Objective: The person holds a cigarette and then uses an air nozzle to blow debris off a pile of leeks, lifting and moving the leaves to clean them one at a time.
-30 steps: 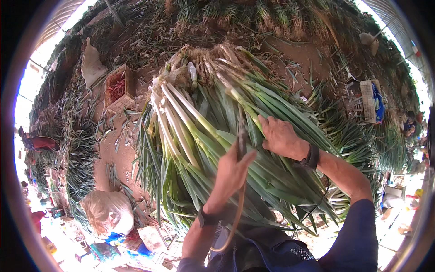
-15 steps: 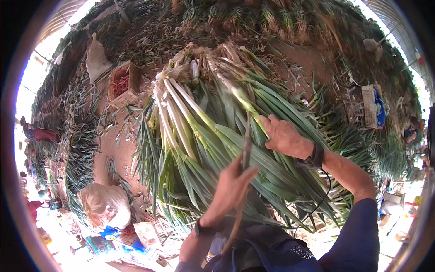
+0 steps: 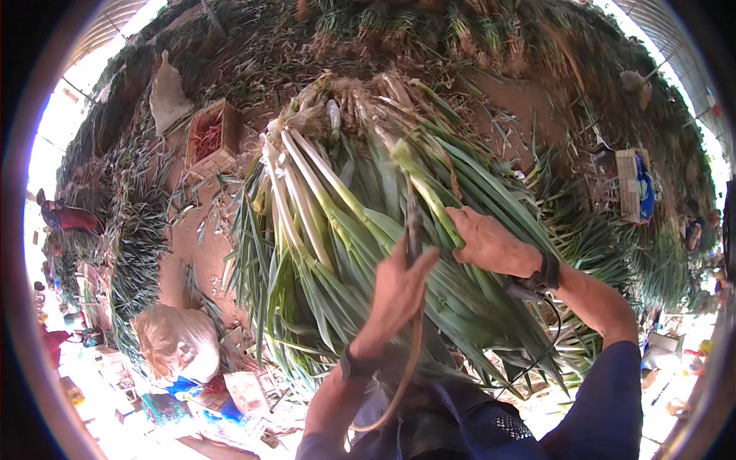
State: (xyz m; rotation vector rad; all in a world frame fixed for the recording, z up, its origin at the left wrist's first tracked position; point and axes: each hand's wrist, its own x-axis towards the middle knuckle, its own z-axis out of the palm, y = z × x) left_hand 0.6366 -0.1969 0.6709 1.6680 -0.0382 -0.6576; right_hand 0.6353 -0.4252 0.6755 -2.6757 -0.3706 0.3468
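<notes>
A heap of long green onions (image 3: 330, 207) lies before me, white stems and roots at the far end and green leaves toward me. My right hand (image 3: 494, 241) is closed on one green onion (image 3: 431, 201), gripping it by its green part, with its stem pointing away. Closed round a dark, rod-like hose nozzle (image 3: 413, 222), my left hand (image 3: 395, 287) is just left of that stalk. The nozzle tip points away from me, beside the stalk. From its lower end a tan hose (image 3: 410, 368) curves down toward my body. A loose brown strip (image 3: 452, 175) hangs beside the stalk.
A crate with red contents (image 3: 207, 142) and a pale sack (image 3: 169, 96) stand at the far left. Nearer left sits a filled plastic bag (image 3: 178, 345). A tan crate with blue cloth (image 3: 630, 186) stands at right. More onions surround the bare earth.
The nozzle and my left hand have moved slightly away from me. The held stalk's outer layer looks disturbed, with a brown strip now out at its right. My right hand has shifted slightly right and nearer.
</notes>
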